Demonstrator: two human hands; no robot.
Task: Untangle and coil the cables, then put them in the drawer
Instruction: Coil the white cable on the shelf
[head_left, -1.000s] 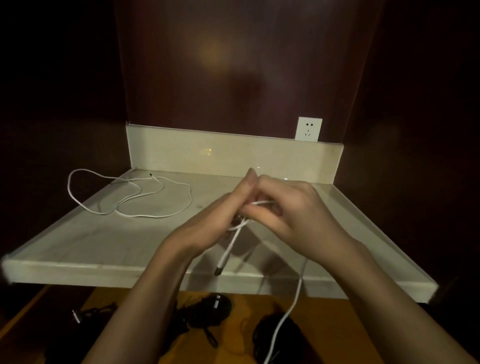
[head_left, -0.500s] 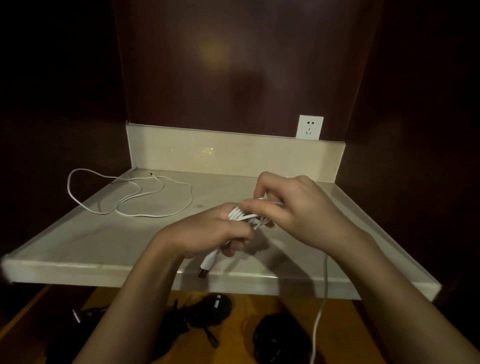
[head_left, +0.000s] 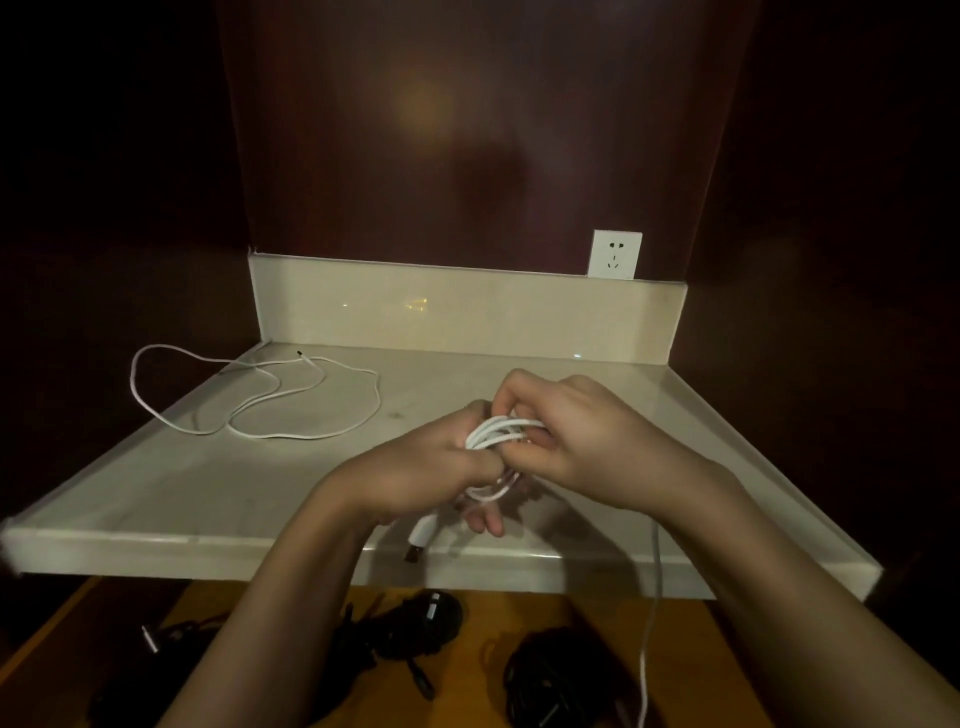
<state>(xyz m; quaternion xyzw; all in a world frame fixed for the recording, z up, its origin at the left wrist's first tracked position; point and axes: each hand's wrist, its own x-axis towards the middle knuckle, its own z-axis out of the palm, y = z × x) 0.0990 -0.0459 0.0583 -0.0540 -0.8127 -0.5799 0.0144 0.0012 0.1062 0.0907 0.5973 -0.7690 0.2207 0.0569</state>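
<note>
Dim dark-wood alcove (head_left: 467, 130), pale stone counter (head_left: 208, 483), white wall socket (head_left: 615, 254).

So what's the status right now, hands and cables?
Left hand grips white cable coil; right hand pinches its loops. Tail hangs off counter edge. Second white cable loose on counter. Black cables below. Nothing in the way.

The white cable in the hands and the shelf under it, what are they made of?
The white cable looks like soft rubbery plastic: it bends into tight loops where the left hand and right hand grip it. The shelf looks like polished stone, maybe marble or an imitation: pale, faintly veined, with a light glinting off its upright back.
</note>
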